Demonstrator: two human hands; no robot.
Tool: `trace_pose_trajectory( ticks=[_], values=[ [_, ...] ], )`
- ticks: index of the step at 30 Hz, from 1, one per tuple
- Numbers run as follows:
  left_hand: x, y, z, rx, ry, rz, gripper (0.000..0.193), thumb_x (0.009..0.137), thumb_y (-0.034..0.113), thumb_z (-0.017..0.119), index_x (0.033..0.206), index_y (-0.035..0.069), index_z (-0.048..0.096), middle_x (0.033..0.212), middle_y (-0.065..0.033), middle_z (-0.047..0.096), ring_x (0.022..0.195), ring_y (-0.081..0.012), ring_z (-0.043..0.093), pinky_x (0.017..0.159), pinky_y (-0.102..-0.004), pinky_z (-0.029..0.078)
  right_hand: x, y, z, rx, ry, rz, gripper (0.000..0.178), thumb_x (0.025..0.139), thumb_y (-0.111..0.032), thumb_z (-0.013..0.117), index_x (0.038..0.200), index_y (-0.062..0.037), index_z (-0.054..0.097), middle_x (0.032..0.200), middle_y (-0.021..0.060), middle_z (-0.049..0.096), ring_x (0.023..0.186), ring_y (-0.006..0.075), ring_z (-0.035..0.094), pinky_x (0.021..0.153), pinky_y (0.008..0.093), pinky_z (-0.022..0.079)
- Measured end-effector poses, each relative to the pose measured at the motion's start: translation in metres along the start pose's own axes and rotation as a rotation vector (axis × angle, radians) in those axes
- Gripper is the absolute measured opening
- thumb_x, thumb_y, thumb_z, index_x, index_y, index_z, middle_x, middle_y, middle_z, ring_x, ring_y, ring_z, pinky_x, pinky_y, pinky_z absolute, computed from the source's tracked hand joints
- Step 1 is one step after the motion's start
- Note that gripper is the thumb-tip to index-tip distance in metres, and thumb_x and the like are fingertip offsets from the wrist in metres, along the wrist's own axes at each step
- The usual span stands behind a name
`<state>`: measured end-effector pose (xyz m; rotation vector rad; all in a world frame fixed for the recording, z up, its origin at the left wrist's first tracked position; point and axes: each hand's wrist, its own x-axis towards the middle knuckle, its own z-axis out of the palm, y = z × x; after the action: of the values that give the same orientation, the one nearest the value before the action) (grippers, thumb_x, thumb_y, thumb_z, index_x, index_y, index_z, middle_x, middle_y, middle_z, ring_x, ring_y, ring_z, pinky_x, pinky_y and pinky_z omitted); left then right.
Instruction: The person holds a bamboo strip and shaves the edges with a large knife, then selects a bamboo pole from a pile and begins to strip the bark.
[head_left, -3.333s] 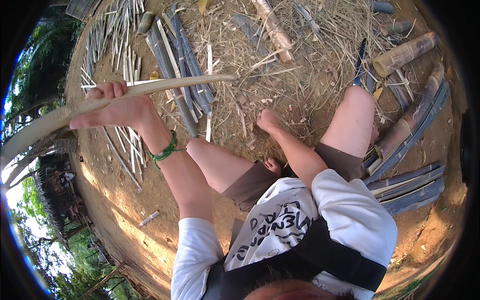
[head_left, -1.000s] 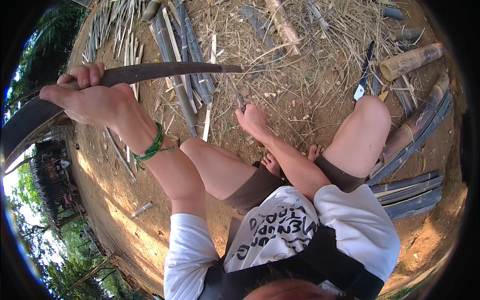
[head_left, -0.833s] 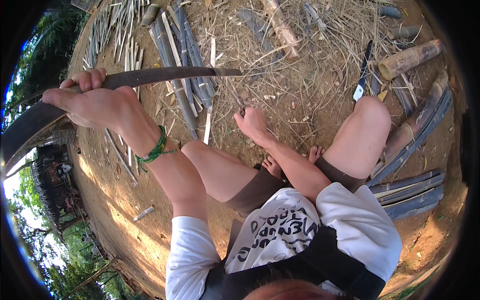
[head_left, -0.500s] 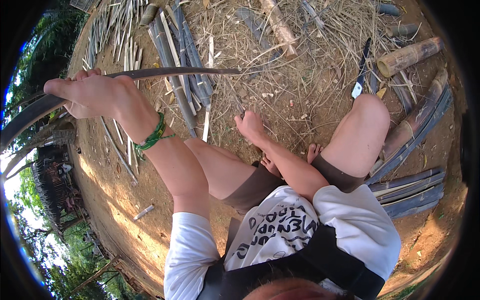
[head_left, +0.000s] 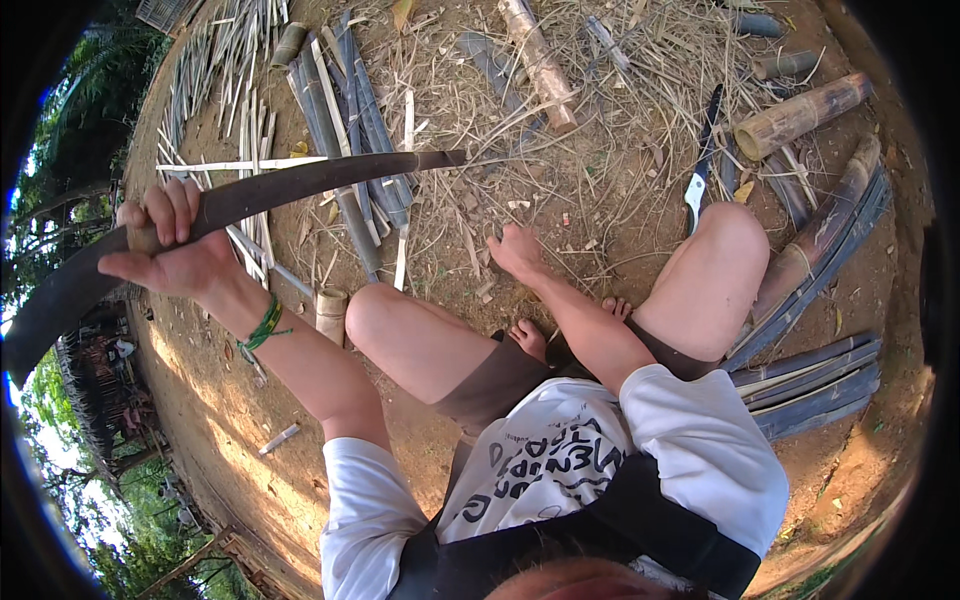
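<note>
My left hand (head_left: 170,235), raised out to the left, has its fingers curled over a long, dark split bamboo strip (head_left: 290,185). The thumb lies along the strip's lower side. The strip's wide end runs out past the hand at the left rim, and its narrow end reaches right, over the ground between cut bamboo and debris. My right hand (head_left: 517,252) is low in front of my knees, with fingers bent together. Whatever it may hold is too hidden to name. A folding saw (head_left: 703,165) with a black blade and white part lies beyond my right knee.
Split bamboo pieces (head_left: 335,130) lie at the upper left, near thin pale strips (head_left: 255,165). A short bamboo section (head_left: 331,316) is by my left knee. A thick bamboo tube (head_left: 803,115) and stacked dark splits (head_left: 815,385) lie on the right. Shavings (head_left: 650,110) cover the ground ahead.
My left hand has turned, so its fingers now show over the strip, and the strip's broad dark face has rolled into view. My right hand has shifted slightly right.
</note>
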<state>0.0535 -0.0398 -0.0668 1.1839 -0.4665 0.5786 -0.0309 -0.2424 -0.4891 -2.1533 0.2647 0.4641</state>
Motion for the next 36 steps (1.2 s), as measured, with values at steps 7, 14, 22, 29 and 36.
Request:
trace_pose_trajectory(
  ticks=[7,14,22,29,36],
  values=[
    [0.0,0.003,-0.034,-0.211,-0.294,-0.15,0.064,0.072,0.075,0.07,0.084,0.018,0.042,0.052,0.0098,0.033,0.046,-0.0027,0.026,0.05,-0.0209,0.022,0.048,0.01,-0.017,-0.055,0.02,-0.025,0.042,0.089,-0.034,0.061,0.09,0.0079,0.068,0.086,0.0276,0.069,0.084,0.0418,0.069,0.076,0.0504,0.055],
    [0.005,0.001,-0.036,-0.206,-0.296,-0.143,0.065,0.071,0.075,0.07,0.083,0.018,0.042,0.052,0.0101,0.034,0.046,-0.0016,0.027,0.05,-0.0194,0.022,0.033,-0.009,-0.019,0.008,-0.051,0.056,0.044,0.09,-0.036,0.061,0.096,0.0069,0.069,0.096,0.0295,0.069,0.095,0.0445,0.067,0.085,0.0498,0.054],
    [0.026,-0.01,-0.038,-0.285,-0.382,-0.185,0.063,0.073,0.073,0.07,0.084,0.017,0.044,0.054,0.0095,0.036,0.047,-0.0016,0.029,0.05,-0.018,0.023,0.042,0.019,-0.005,-0.075,0.013,0.066,0.041,0.089,-0.03,0.062,0.096,0.0105,0.067,0.088,0.027,0.07,0.083,0.0395,0.07,0.08,0.0474,0.055],
    [0.031,-0.014,-0.048,-0.31,-0.345,-0.2,0.064,0.074,0.074,0.069,0.083,0.016,0.046,0.055,0.0095,0.035,0.049,-0.002,0.03,0.052,-0.0182,0.024,0.022,0.013,-0.011,-0.12,-0.041,0.098,0.043,0.088,-0.03,0.06,0.102,0.0097,0.067,0.106,0.0319,0.066,0.103,0.0433,0.065,0.092,0.0482,0.052],
    [0.048,0.057,-0.049,0.051,0.156,0.056,0.064,0.088,0.075,0.046,0.072,0.014,0.044,0.054,0.0049,0.031,0.047,-0.0081,0.031,0.051,-0.0247,0.027,0.045,0.028,-0.035,-0.2,-0.069,0.148,0.036,0.085,-0.024,0.059,0.104,0.0063,0.068,0.113,0.0266,0.067,0.108,0.0416,0.063,0.094,0.049,0.051]
  ],
)
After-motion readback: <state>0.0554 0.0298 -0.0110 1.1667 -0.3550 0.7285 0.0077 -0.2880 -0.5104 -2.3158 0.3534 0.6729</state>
